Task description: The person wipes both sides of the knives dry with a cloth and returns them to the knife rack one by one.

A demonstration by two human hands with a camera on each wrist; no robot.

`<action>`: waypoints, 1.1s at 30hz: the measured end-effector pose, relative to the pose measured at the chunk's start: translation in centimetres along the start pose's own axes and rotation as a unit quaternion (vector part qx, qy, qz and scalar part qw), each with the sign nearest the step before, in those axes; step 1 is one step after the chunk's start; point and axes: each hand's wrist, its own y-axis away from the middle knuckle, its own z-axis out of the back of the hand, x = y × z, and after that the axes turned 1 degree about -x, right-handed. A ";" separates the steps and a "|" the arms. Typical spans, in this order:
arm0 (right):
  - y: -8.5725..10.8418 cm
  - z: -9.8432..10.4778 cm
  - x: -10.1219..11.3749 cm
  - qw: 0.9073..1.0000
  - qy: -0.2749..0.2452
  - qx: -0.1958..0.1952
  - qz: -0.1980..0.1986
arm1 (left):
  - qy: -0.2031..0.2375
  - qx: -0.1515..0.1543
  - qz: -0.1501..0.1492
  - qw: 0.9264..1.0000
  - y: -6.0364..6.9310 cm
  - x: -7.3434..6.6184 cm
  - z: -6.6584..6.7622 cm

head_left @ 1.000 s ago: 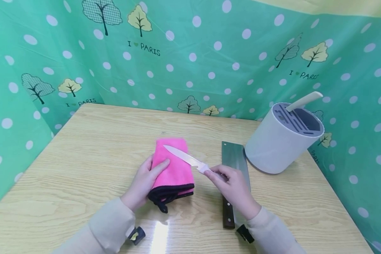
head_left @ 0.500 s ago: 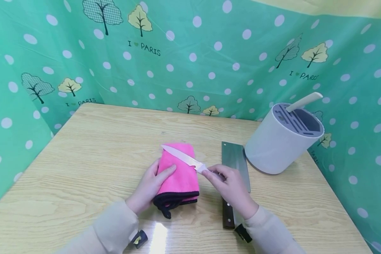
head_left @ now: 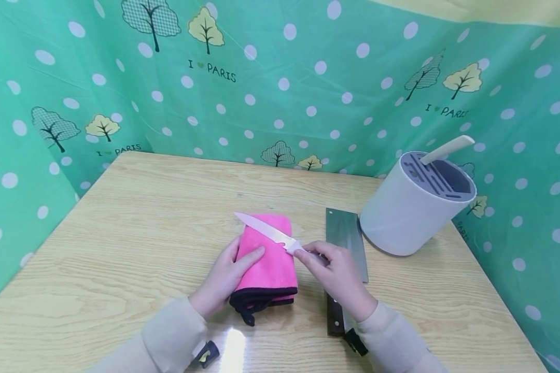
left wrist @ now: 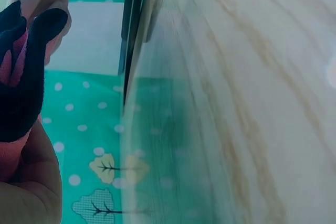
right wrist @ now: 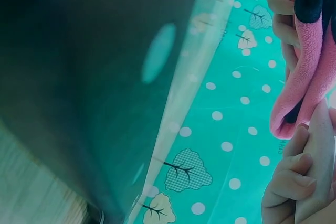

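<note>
A folded pink towel point(head_left: 268, 267) with black edging is gripped by my left hand point(head_left: 224, 274), thumb on top and fingers underneath. My right hand point(head_left: 338, 274) holds a kitchen knife point(head_left: 265, 228) by its pale handle. The blade lies slantwise over the towel's upper face, its tip just past the towel's far left side. In the right wrist view, fingers curl round the knife handle point(right wrist: 319, 156) beside the towel's fold point(right wrist: 310, 72). The left wrist view shows the black edging point(left wrist: 26, 87) close up, with the left thumb below it.
A cleaver point(head_left: 347, 233) with a dark handle lies on the wooden table point(head_left: 135, 233), partly under my right forearm. Right of it stands a white knife block point(head_left: 401, 212) with slots and one pale-handled utensil point(head_left: 448, 148) in it. A green dotted curtain point(head_left: 261, 77) hangs behind.
The left hand and towel have shifted right and slightly nearer to me beneath the blade. The right hand and knife have moved only slightly left.
</note>
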 end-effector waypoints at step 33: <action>0.3 0.2 0.1 0.999 -0.016 0.020 -0.040 | -0.046 -0.014 0.004 0.999 -0.2 0.3 -0.3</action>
